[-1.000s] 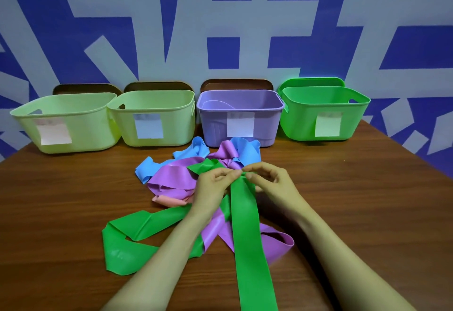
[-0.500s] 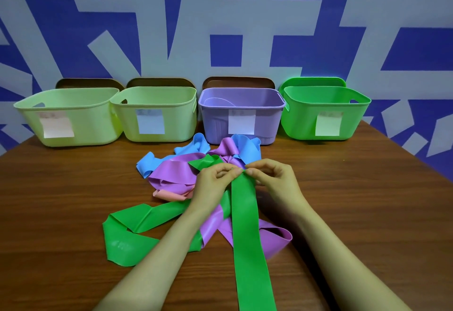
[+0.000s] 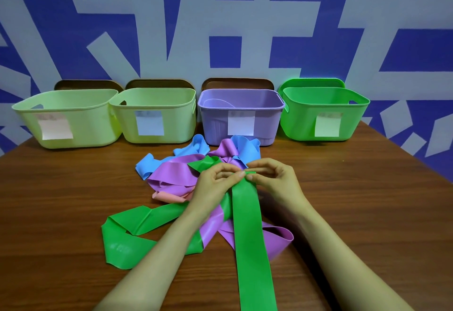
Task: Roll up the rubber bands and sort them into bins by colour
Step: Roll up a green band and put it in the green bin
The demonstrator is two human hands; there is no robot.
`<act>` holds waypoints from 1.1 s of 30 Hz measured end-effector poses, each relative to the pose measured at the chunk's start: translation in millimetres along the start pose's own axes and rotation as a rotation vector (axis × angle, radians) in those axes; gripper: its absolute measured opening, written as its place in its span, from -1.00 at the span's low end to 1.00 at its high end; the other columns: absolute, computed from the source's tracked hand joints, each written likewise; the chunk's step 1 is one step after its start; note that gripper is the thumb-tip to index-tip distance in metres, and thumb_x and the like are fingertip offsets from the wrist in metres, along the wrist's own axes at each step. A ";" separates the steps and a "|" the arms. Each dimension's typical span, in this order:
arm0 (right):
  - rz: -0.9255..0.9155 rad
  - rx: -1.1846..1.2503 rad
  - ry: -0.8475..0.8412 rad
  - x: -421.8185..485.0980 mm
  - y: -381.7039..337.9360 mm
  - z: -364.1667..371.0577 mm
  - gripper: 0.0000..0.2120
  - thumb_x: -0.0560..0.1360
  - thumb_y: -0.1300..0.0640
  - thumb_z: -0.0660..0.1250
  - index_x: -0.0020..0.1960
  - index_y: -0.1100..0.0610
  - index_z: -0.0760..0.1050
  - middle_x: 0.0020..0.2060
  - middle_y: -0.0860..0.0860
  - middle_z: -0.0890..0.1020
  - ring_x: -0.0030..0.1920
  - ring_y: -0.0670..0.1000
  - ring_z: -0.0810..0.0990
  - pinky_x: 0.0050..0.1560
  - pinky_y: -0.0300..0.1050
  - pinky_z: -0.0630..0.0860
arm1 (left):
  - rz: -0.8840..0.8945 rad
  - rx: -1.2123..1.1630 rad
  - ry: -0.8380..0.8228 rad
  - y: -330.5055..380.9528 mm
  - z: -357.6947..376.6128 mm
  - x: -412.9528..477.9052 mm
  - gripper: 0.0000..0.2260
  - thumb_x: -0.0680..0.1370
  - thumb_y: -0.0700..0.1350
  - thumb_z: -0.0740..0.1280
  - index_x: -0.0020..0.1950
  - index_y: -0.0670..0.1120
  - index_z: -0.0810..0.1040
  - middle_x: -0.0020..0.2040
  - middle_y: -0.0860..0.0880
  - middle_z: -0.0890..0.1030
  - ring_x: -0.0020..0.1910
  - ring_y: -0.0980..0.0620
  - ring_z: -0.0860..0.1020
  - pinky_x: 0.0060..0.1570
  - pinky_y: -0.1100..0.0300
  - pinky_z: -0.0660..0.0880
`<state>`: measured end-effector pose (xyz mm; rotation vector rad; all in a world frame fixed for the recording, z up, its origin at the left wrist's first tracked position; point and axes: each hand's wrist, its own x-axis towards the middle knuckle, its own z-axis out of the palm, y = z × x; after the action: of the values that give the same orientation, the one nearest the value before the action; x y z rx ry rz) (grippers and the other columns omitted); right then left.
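A long green rubber band (image 3: 250,232) runs from the table's near edge up to my hands. My left hand (image 3: 215,183) and my right hand (image 3: 274,178) both pinch its far end, fingertips nearly touching over the fold. Under and behind them lies a tangle of purple bands (image 3: 174,173), blue bands (image 3: 245,149) and a pink band (image 3: 169,196). A second green loop (image 3: 127,239) lies at the left. Along the wall stand two pale yellow-green bins (image 3: 66,105) (image 3: 157,100), a purple bin (image 3: 240,105) and a green bin (image 3: 326,100).
Each bin carries a paper label on its front. The bins stand at the back of the wooden table (image 3: 355,212), against a blue and grey patterned wall. Brown lids lean behind three bins, a green lid behind the green one.
My hands have closed in on the green band's far end and now pinch it closer together. The pile and the bins have not moved.
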<state>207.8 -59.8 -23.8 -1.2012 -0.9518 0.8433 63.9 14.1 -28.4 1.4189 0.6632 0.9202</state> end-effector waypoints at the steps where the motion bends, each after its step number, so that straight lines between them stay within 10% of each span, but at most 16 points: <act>1: -0.001 0.009 -0.009 -0.1 -0.2 0.5 -0.77 0.40 0.40 0.44 -0.14 0.07 0.65 -0.11 0.19 0.70 -0.09 0.21 0.63 -0.03 0.49 0.45 | 0.004 -0.005 0.008 -0.2 0.3 -0.1 -0.93 0.45 -0.23 0.45 -0.10 -0.12 0.63 -0.17 -0.05 0.68 -0.09 0.05 0.62 -0.02 0.23 0.53; 9: 0.063 0.069 -0.132 -5.1 -7.7 1.5 -0.91 0.49 0.29 0.37 -0.03 0.30 0.55 -0.29 0.09 0.62 -0.35 -0.07 0.59 -0.34 -0.28 0.52 | 0.067 0.029 0.022 0.5 -1.2 -1.2 -0.85 0.42 -0.32 0.45 -0.10 -0.10 0.61 -0.11 -0.08 0.67 -0.05 0.04 0.62 0.00 0.24 0.54; 17: 0.101 0.140 -0.052 -4.5 -3.2 3.1 -0.92 0.48 0.29 0.37 -0.12 0.32 0.58 -0.30 0.21 0.62 -0.30 0.08 0.59 -0.16 -0.06 0.54 | -0.020 0.005 0.031 -3.1 0.8 -0.4 -0.88 0.43 -0.25 0.47 -0.07 -0.15 0.61 -0.07 -0.18 0.67 -0.02 -0.08 0.63 0.05 0.12 0.56; 22: 0.050 0.149 -0.029 -0.6 -0.4 -1.0 -0.91 0.39 0.30 0.47 -0.12 0.28 0.63 -0.09 0.39 0.62 -0.04 0.38 0.59 0.16 0.33 0.46 | -0.113 -0.059 0.002 -0.6 2.9 -2.6 -0.87 0.48 -0.21 0.41 -0.05 -0.27 0.61 -0.17 -0.16 0.69 -0.26 0.03 0.64 -0.27 0.28 0.56; 33: 0.058 0.200 -0.049 -3.2 0.3 -0.3 -0.86 0.37 0.45 0.42 -0.16 0.26 0.63 -0.17 0.31 0.65 -0.16 0.23 0.64 -0.02 0.13 0.59 | -0.083 -0.083 -0.008 4.4 1.2 -5.6 -0.95 0.46 -0.25 0.42 -0.10 -0.15 0.65 -0.15 -0.17 0.69 -0.18 -0.03 0.65 -0.14 0.20 0.58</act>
<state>206.8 -62.8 -24.6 -1.0439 -0.8537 0.9935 61.5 8.4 -24.8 1.3118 0.6659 0.8664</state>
